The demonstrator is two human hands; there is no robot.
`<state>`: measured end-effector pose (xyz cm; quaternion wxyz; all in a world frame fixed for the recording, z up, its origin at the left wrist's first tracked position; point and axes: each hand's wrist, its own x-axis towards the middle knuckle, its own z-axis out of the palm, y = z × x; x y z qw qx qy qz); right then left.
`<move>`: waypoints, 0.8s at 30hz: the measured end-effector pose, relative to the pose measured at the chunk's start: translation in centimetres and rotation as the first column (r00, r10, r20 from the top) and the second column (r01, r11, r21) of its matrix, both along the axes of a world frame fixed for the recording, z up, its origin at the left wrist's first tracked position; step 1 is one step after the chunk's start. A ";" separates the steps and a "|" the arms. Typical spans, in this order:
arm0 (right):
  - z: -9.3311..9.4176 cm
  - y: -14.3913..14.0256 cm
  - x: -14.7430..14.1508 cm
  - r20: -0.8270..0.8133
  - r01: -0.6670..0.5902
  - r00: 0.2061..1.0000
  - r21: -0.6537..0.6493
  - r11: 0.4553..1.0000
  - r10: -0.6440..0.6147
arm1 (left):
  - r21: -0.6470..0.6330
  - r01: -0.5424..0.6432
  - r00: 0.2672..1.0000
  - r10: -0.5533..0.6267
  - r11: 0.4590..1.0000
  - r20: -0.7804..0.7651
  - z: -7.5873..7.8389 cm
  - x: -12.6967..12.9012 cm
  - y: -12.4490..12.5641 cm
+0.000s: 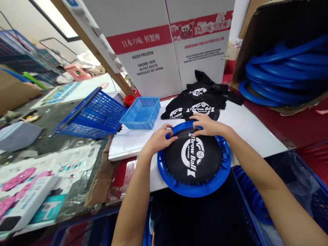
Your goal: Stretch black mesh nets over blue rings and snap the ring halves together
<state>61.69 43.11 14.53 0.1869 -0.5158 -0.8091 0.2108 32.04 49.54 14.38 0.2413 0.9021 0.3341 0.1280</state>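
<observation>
Blue plastic ring (161, 167) lies at the near edge of the white work surface (253, 135), partly overhanging the edge. Black mesh disc (211, 162), printed "Throw Ball", spans the ring's opening; print runs sideways in this view.

Left hand (161, 137): fingers curled at the upper-left rim, thumb reaching over the mesh. Right hand (207, 125): partly closed at the upper rim, thumb directed inward over the mesh. Whether either hand grips the ring firmly cannot be told.

Beyond the ring: loose pile of black printed mesh pieces (217, 99), light-blue plastic tray (138, 123) to its left, white printed carton (153, 83) behind. Far right: cardboard box (237, 71) holding stacked blue rings (287, 75).
</observation>
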 end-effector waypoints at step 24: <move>-1.4 1.7 3.7 -0.322 0.020 0.944 -0.144 0.989 -0.066 | -0.211 -0.245 0.948 0.279 0.946 0.154 0.3 0.9 0.3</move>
